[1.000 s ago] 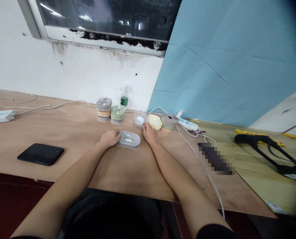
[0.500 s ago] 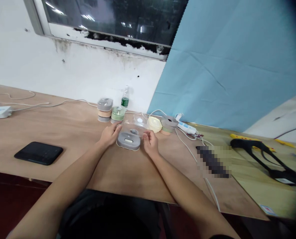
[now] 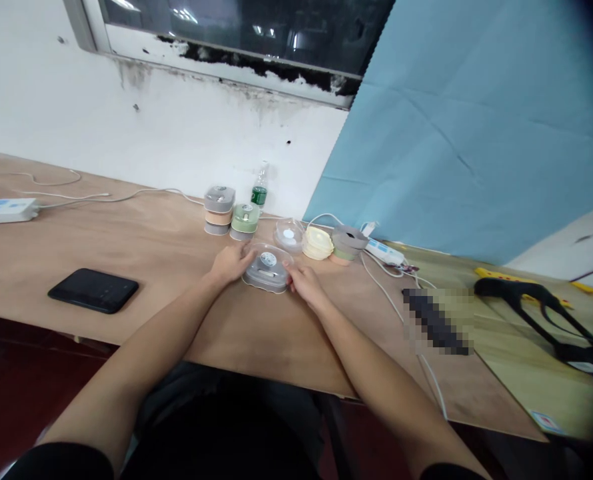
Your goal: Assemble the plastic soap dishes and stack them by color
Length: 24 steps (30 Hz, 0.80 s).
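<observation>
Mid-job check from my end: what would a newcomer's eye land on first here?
Probably the large light-blue sheet hanging right of the window. Next, the grey rounded-oblong box under a clear plastic lid with a round sticker, near the picture's centre, between the person's left grip and right grip. The flat black rectangular phone-like device also stands out, on the brown tabletop at left.
</observation>
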### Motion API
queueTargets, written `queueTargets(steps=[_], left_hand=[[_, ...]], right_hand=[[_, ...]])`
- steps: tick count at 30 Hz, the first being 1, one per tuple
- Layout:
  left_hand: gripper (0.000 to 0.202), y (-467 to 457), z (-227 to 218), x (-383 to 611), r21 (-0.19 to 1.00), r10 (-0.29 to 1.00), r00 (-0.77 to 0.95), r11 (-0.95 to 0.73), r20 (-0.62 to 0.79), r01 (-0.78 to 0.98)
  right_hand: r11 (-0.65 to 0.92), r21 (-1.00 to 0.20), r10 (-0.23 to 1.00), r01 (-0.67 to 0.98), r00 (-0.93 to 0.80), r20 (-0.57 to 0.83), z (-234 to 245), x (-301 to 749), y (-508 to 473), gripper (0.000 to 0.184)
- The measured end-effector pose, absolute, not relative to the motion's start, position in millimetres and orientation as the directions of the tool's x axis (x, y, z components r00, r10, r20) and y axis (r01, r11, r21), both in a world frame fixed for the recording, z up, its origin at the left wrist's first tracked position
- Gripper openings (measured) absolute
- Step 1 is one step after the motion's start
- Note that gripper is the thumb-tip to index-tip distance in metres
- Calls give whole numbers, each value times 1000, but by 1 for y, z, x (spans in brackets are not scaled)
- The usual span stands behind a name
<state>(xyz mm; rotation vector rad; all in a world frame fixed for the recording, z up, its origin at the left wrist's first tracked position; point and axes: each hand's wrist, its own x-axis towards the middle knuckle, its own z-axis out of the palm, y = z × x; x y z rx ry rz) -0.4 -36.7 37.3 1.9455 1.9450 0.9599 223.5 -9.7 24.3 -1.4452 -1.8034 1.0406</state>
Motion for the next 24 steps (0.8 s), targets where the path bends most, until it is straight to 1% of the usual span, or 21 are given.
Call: queueTargets(steps=[2,4,7,12,19,24], left_hand=[[55,-36,37,-1,555,969,-67,-78,237,828],[50,-35,36,-1,534,978,-13,-102,207,839],[45,-33,35,-2,524,984,32,-120,174,843],[41,-31,31,-4,507,990,28,-96,140,857],[46,-32,29,-4,514,991,20,-87,134,853],[46,-30,30,-3,551,990,48,-115,134,826]], right_hand=[[69,-838,958,542,-270,-97,24,226,-6,60],[65,-826,947,561,-296,-126,23,229,-3,60],[116,-804,948,584,-306,-86,20,231,-1,60],[210,-741,943,637,-332,-18,15,233,1,62],[317,-633,931,706,-359,67,17,233,0,64],[344,-597,927,725,-363,94,19,232,-1,65]])
